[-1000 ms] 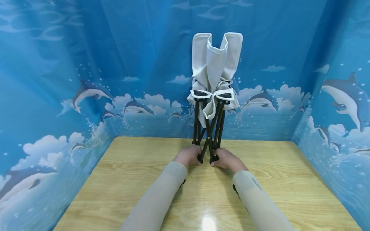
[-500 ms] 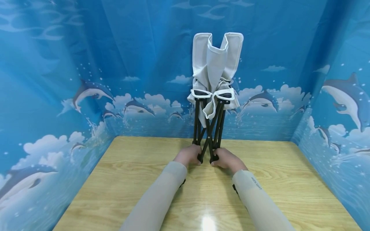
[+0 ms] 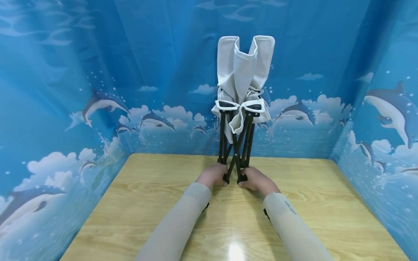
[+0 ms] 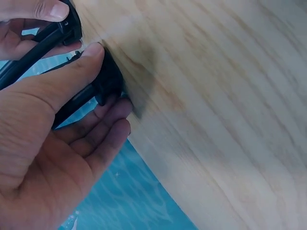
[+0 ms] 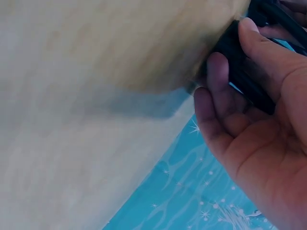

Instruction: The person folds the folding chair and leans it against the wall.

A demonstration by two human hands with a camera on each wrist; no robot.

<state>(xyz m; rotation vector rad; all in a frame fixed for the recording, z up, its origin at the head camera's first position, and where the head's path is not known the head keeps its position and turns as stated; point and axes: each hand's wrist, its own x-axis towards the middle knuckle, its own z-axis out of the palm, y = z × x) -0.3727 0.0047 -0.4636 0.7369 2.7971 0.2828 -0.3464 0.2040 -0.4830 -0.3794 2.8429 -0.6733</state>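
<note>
A folded camping chair with white fabric (image 3: 245, 76) and black crossed legs (image 3: 236, 154) stands upright at the far side of the wooden table. My left hand (image 3: 213, 175) grips the foot of a front leg on the left. On the other side my right hand (image 3: 256, 180) holds the matching foot. In the left wrist view, the left thumb and fingers pinch a black plastic foot (image 4: 111, 76). The right wrist view has thumb and fingers around another black foot (image 5: 230, 48). The rear feet are partly hidden behind my hands.
The wooden table (image 3: 147, 210) runs out to both sides of the chair. A blue curtain (image 3: 176, 72) printed with dolphins hangs behind the table and along both sides, close behind the chair.
</note>
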